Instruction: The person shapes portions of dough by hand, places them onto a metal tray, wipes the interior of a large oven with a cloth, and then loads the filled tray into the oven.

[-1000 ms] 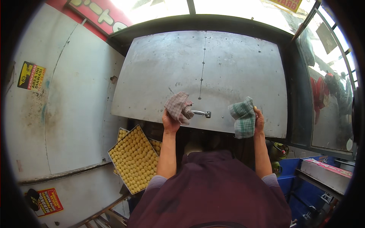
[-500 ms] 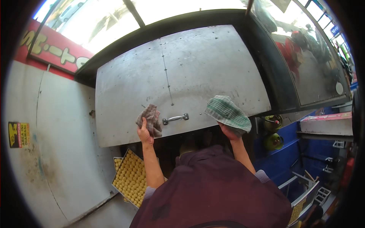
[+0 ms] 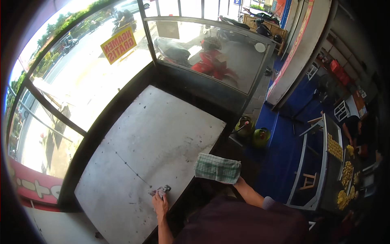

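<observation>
Cloth (image 3: 154,192), mauve-grey and crumpled, is bunched in the left hand (image 3: 161,205), whose fingers are bent over it at the metal handle (image 3: 167,188) near the lid's front edge. How tightly they press cannot be told. The right hand (image 3: 245,189) carries a tea towel (image 3: 218,168); its fingers are hidden beneath, so how far they close cannot be told either. The towel overlaps the lid's front edge in view, well apart from the handle; whether it touches is unclear.

For a sound hold, the cloth should probably stay doubled between skin and metal, with no loose corner slipping out, and the fingers would do best wrapped around the bar rather than resting on top. Keeping the towel spread flat likely protects the right palm better than a bunch.

The lid (image 3: 134,134) is a broad, flat sheet of dull grey metal, scuffed and smudged, with a straight seam dotted by fasteners. The handle looks smooth and shiny. The towel is soft woven fabric in green-and-white checks, its outline nearly rectangular.
</observation>
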### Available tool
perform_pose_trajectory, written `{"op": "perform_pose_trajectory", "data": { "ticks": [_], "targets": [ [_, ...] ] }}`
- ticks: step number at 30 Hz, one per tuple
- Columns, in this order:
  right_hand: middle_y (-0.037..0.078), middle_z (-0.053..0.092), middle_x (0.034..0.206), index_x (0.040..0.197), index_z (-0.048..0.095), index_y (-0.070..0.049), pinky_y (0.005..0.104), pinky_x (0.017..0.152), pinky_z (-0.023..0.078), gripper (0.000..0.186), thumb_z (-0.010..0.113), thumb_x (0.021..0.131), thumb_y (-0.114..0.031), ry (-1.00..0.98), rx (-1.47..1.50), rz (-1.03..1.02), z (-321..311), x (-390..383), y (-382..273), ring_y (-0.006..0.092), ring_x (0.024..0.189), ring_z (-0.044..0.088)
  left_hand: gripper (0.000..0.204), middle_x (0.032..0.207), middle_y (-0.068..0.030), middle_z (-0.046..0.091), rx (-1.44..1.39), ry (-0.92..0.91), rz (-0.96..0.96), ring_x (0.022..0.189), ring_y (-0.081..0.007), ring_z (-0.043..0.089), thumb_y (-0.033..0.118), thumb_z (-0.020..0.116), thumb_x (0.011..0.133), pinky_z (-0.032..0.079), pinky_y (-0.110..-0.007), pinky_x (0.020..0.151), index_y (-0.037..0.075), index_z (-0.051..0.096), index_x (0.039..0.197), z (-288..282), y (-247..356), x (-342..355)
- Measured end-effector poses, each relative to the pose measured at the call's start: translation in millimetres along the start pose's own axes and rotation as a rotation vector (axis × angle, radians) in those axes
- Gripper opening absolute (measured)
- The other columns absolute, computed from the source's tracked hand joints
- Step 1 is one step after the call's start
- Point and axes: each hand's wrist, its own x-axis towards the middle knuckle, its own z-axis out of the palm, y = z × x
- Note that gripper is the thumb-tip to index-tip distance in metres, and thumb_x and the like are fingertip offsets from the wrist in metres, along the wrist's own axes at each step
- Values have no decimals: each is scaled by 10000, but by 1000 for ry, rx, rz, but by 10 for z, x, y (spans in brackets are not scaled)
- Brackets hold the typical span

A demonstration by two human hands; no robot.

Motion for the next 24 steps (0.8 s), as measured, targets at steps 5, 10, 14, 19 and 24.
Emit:
{"op": "perform_pose_trajectory", "data": {
  "ticks": [5,10,14,19,24],
  "targets": [
    [64,503,1183,1189,506,-39,330,861,379,328,477,976,-286,43,509,56,-117,-361,180,185,1027,477,597,1006,-272,626,71,-241,-187,1011,-450,581,491,633,869,460,-481,886,-64,545,1071,-117,198,308],
    [46,546,1041,1085,547,-38,301,738,408,262,518,969,-270,-29,784,68,82,-378,451,155,881,511,699,1048,-291,641,11,-294,-234,1050,-437,604,561,707,777,480,-471,880,-55,542,1063,-328,187,377],
    [32,580,928,1002,581,-37,278,640,430,226,550,964,-258,-127,848,35,440,-1,458,130,764,538,815,1059,-255,640,-63,-334,-159,1005,-369,640,589,815,645,504,-430,848,-27,522,1091,-847,331,354],
    [15,623,785,898,622,-36,250,517,459,216,591,957,-242,-164,780,-149,1034,615,-35,100,618,572,449,828,-149,638,-240,-226,-203,665,-222,638,368,681,830,509,-358,536,10,552,1069,-1980,1034,264],
    [39,660,789,913,660,-12,257,580,528,127,578,949,-102,21,382,-239,1574,1014,-842,119,659,638,406,1064,-196,686,-339,166,159,1012,-315,648,343,485,991,482,-381,880,4,614,1173,-2817,1382,262]
  ]
}}
